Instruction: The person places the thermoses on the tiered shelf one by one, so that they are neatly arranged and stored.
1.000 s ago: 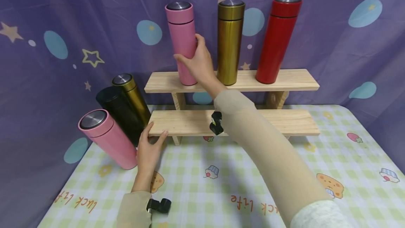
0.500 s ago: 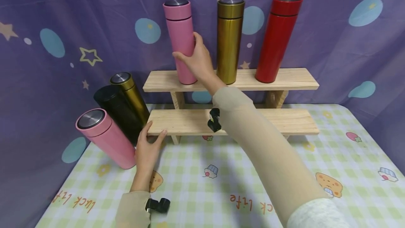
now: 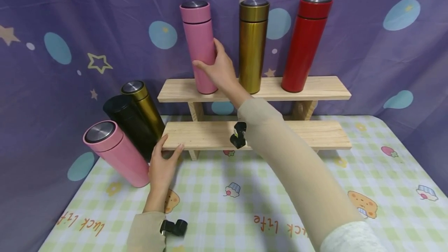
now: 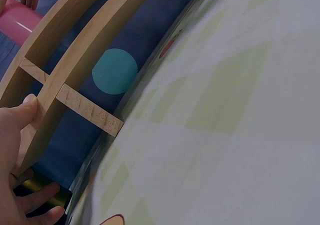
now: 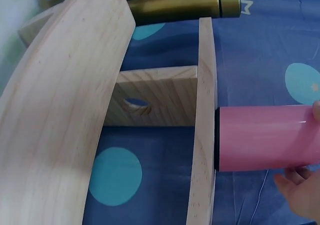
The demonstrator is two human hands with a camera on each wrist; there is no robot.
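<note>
My right hand (image 3: 222, 69) grips a pink thermos bottle (image 3: 198, 38) that stands upright at the left of the upper board (image 3: 325, 88) of a two-tier wooden shelf. In the right wrist view the base of this pink bottle (image 5: 265, 140) rests against that board. At the left end of the lower board (image 3: 199, 135), my left hand (image 3: 163, 170) holds the corner between thumb and fingers. The left wrist view shows the thumb (image 4: 29, 106) on the board's edge. A gold thermos bottle (image 3: 252, 49) and a red one (image 3: 307, 46) stand farther right on the upper board.
Left of the shelf stand a second pink bottle (image 3: 120, 156), a black bottle (image 3: 131, 123) and another gold bottle (image 3: 148, 108), close together beside my left hand. A checked cloth (image 3: 217, 221) covers the table. A purple curtain (image 3: 122, 7) hangs close behind the shelf.
</note>
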